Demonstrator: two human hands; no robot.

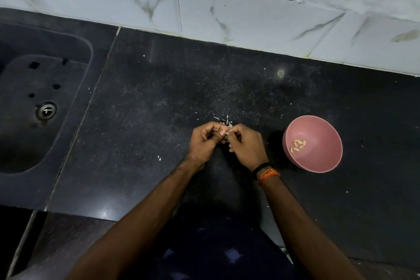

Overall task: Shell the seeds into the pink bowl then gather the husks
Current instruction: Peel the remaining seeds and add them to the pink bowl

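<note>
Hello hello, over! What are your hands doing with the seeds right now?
Both hands, left hand and right hand, pinching one seed together. Pink bowl at right holds a few shelled seeds. Husks scattered on counter. Nothing blocking.

The dark table [159, 98] lies open on the far side and to the left as far as the sink [41, 98]. To the right, the pink bowl [316, 161] stands as the only solid obstacle. Small husks [223, 119] lie scattered near the middle.
</note>
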